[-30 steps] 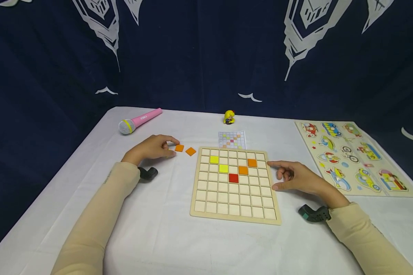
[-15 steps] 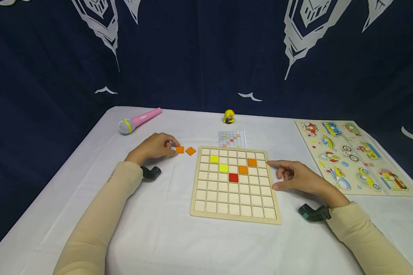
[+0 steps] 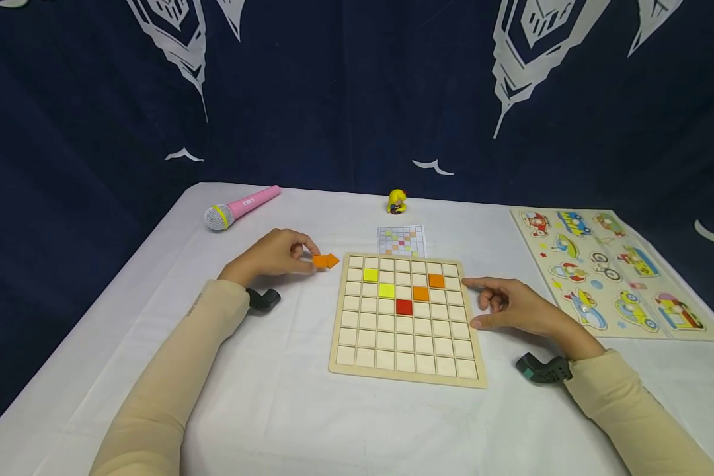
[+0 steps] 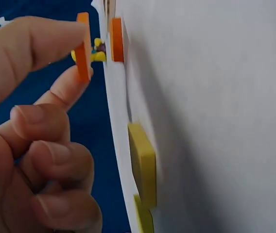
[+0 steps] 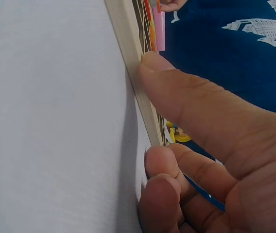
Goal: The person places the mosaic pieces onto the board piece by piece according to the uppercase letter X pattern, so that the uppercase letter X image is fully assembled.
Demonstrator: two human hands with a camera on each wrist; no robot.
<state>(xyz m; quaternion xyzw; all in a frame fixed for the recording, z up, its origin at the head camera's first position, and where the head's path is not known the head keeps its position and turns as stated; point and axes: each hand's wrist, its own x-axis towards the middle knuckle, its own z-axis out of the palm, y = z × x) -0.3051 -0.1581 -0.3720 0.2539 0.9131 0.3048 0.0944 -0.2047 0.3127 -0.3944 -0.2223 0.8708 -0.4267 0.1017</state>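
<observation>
My left hand [image 3: 274, 252] pinches an orange square tile [image 4: 83, 48] between thumb and index finger, raised off the tablecloth. Just beyond it, a second orange tile [image 3: 333, 260] lies on the cloth, left of the wooden grid board [image 3: 404, 378]. Two yellow tiles [image 4: 144, 167] rest on the cloth under this hand, hidden from the head view. On the board sit two yellow tiles [image 3: 371, 275], two orange tiles [image 3: 420, 293] and a red tile [image 3: 404, 307]. My right hand [image 3: 514, 307] touches the board's right edge with thumb and index finger.
A small printed grid card [image 3: 401, 241] lies behind the board, with a yellow-haired figurine [image 3: 396, 201] farther back. A pink toy microphone [image 3: 244, 207] is at back left. To the right lies a picture puzzle board [image 3: 607, 277] showing vehicles.
My left hand has picked up the nearer orange tile and carried it slightly right, toward the other orange tile. My right hand stays at the board's edge.
</observation>
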